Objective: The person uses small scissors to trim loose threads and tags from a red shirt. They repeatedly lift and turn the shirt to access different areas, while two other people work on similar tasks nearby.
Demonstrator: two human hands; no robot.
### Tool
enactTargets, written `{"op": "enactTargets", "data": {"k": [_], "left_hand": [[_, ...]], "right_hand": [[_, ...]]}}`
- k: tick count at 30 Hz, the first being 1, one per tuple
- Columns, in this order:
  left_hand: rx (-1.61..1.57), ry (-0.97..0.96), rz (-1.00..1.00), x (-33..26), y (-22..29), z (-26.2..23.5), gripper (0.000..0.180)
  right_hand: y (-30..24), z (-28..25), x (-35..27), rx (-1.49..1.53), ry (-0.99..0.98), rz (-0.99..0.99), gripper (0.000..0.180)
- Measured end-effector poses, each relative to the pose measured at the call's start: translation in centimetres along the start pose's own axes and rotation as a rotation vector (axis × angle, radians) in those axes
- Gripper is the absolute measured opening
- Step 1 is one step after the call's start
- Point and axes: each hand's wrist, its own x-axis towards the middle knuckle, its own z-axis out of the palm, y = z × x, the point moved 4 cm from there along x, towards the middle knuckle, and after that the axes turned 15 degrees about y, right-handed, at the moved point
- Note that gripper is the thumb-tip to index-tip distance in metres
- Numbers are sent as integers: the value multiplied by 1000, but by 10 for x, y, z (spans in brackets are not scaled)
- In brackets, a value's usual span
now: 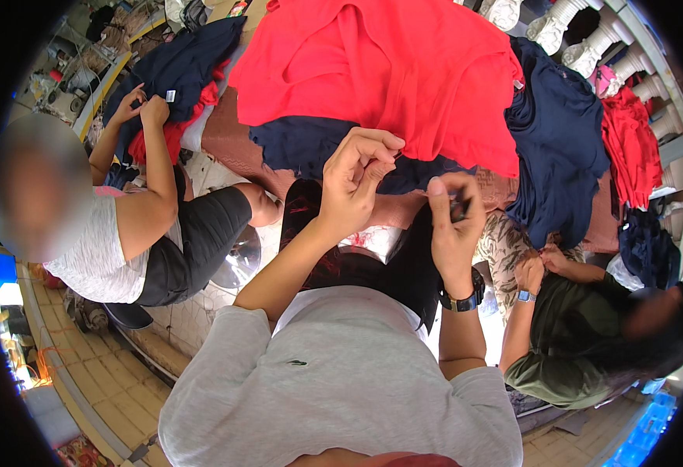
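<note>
My left hand (355, 177) is raised in a pinch, its thumb and fingertips together at the near edge of a red garment (388, 70). What lies between those fingertips is too small to make out. To its right, my right hand (457, 226), with a black watch on the wrist, curls its fingers around a small dark object (458, 208), mostly hidden by the fingers. The red garment lies spread in front of me on top of a navy blue garment (299, 144), whose folds show below its edge.
A person (131, 241) on the left handles a navy garment (174, 66) with a white tag. Another person (591, 335) sits at the right, hands together. More navy clothing (556, 124) and red clothing (632, 144) hang beside white balusters (559, 27). A brown cloth (236, 148) covers the work surface.
</note>
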Motion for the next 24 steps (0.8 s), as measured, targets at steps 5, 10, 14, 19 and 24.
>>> {"op": "enactTargets", "data": {"k": [5, 10, 14, 19, 24], "left_hand": [[18, -31, 8, -1, 1, -3, 5], [22, -53, -26, -1, 6, -3, 3], [-43, -30, -99, -2, 0, -5, 2], [70, -38, -3, 1, 7, -3, 4], [413, -265, 10, 2, 19, -19, 8]], "right_hand": [[18, 24, -11, 165, -304, 465, 47], [24, 38, 1, 285, -320, 417, 44], [26, 45, 6, 339, -304, 415, 43], [30, 49, 8, 346, -279, 371, 43], [33, 31, 2, 293, -334, 341, 42]]}}
